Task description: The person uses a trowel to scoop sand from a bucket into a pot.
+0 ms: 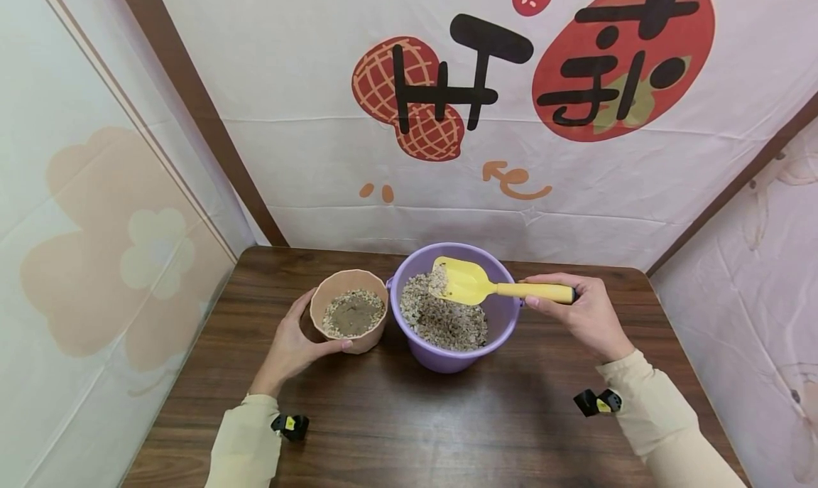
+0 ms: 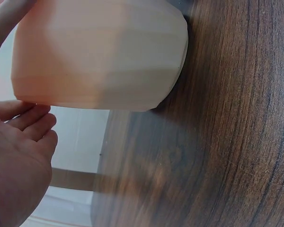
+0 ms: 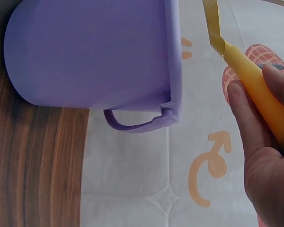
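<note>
Head view showed the right hand clamped on a yellow scoop, whose blade, carrying some pale grains, hung over the purple bucket and hid part of the grainy mix inside, while the left hand clasped the peach pot just beside the bucket, some fingers partly lost behind the pot's wall. Left wrist view cut off one side of the pot and concealed its contents; right wrist view cropped the bucket, most of the blade and part of the right hand.
</note>
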